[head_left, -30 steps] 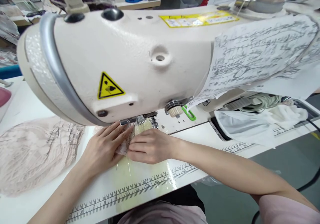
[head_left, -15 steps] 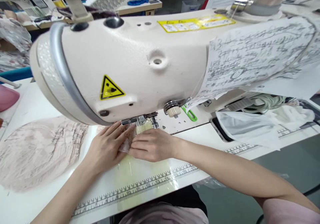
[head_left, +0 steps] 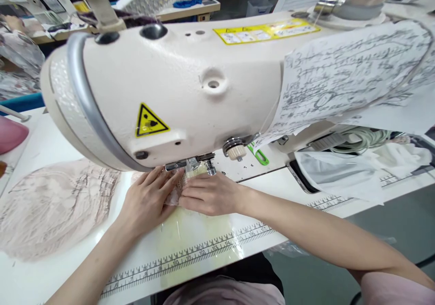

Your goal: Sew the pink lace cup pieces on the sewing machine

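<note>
A cream sewing machine (head_left: pixel 176 87) fills the middle of the view. Under its head, at the presser foot (head_left: pixel 190 164), lies a small piece of pale lace (head_left: pixel 174 195). My left hand (head_left: pixel 146 203) rests on the table left of the foot, fingers laid flat and pressed on the lace. My right hand (head_left: pixel 209 194) lies just right of it, fingers curled and pressed down on the same lace, thumb side toward the needle. The two hands touch over the lace. The needle itself is hidden by the machine head.
A stack of pinkish lace pieces (head_left: pixel 50 205) lies on the white table (head_left: pixel 41 142) at left. More printed lace (head_left: pixel 346 78) hangs over the machine arm at right. A ruler strip (head_left: pixel 190 257) runs along the front edge. White cloth (head_left: pixel 340 171) lies at right.
Both hands have crept slightly up toward the presser foot with the lace. The view has shifted a little to the right.
</note>
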`<state>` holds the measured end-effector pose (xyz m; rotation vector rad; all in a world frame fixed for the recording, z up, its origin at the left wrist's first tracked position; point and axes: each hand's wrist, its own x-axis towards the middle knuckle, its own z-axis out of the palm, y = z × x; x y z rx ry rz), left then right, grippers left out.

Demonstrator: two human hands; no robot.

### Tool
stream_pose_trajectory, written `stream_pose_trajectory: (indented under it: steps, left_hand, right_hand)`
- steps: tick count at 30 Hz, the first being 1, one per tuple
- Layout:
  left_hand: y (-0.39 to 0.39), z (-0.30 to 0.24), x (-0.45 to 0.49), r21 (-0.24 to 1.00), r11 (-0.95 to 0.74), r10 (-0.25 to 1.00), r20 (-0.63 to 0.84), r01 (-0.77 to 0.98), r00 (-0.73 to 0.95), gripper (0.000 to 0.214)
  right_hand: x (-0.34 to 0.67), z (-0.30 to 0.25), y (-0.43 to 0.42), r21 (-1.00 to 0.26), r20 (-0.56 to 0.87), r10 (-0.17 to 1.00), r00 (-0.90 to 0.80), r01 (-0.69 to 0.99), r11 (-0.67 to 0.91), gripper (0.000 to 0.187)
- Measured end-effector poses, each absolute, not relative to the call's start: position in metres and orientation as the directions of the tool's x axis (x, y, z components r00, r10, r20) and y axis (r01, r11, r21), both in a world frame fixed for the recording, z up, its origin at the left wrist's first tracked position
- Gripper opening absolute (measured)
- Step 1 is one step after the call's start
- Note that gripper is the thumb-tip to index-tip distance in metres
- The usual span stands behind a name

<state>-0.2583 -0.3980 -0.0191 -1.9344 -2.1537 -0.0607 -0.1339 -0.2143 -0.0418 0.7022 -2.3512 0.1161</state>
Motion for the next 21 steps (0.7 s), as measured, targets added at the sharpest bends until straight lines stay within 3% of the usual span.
stream_pose_trajectory:
  steps: [6, 21]
  left_hand:
    - [-0.395, -0.017, -0.255, -0.161, 0.117, 0.969, 0.236, 0.980, -0.077, 0.055]
    - [-0.394, -0.019, -0.252, -0.159, 0.154, 0.971, 0.208, 0.975, -0.119, 0.052]
  right_hand:
    - [-0.130, -0.034, -0.212, 0.121, 0.711, -0.369, -0.599, -0.412, 0.903, 0.017]
    - [-0.135, -0.029, -0.200, 0.113, 0.675, -0.369, -0.639, -0.405, 0.907, 0.017]
